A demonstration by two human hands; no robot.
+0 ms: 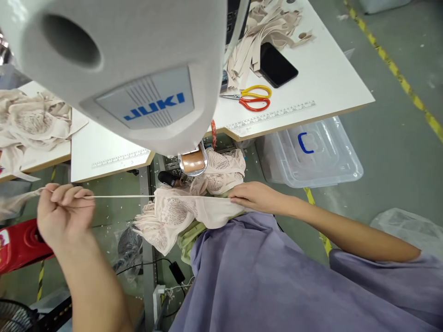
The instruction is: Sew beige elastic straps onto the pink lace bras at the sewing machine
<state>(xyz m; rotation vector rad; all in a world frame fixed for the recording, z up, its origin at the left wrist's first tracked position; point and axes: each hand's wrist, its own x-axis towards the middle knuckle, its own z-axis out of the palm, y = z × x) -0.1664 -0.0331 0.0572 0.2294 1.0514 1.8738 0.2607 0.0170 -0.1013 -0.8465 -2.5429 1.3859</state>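
My left hand, far out to the left, is closed around a thin pale elastic band. The band runs taut toward a beige lace bra lying over my lap. My right hand pinches the bra's smooth side piece near its end, fingers over the fabric edge. A loose end of the band trails left of my left fist, blurred. Just beyond the bra, more beige lace bra pieces hang by the sewing machine arm's end. Above everything looms the white JUKI machine head.
On the white table lie scissors, a black phone and a heap of beige strips. A lidded clear bin stands below on the right. More lace pieces are piled left. A red object sits near my left wrist.
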